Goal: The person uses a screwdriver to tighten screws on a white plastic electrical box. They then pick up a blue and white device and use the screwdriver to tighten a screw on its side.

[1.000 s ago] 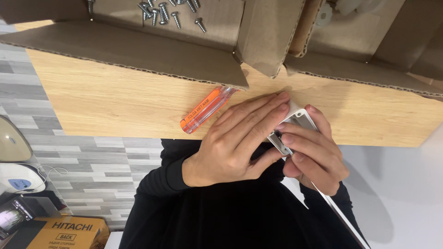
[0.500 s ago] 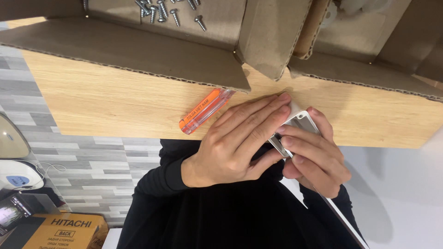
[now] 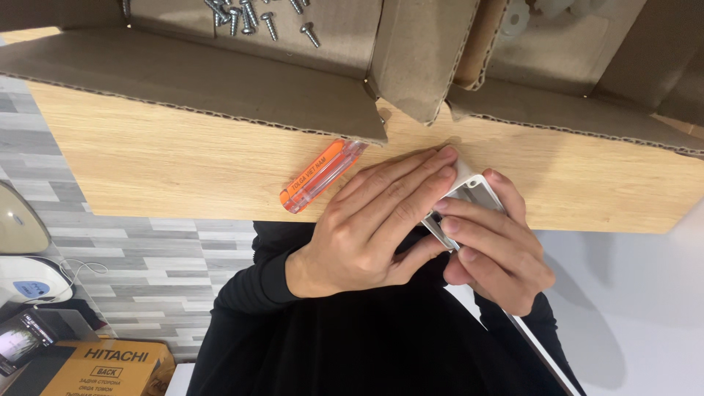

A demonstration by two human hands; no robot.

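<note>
Both hands meet at the near edge of a light wooden tabletop (image 3: pixel 183 169), over my dark-clothed lap. My left hand (image 3: pixel 374 220) lies across a white plastic part (image 3: pixel 473 187), fingers stretched over its top and thumb pressing from below. My right hand (image 3: pixel 495 253) grips the same part from the right, fingers curled around it. A thin white strip (image 3: pixel 539 352) runs down from under the right hand. An orange screwdriver (image 3: pixel 319 176) with a clear-tipped handle lies on the wood just left of my left hand's fingers, untouched.
An open cardboard box (image 3: pixel 220 81) stands along the far side of the table, its flaps hanging toward me. Several silver screws (image 3: pixel 253 18) lie inside it. Grey plank flooring, small appliances and a yellow carton (image 3: pixel 103 367) are at the lower left.
</note>
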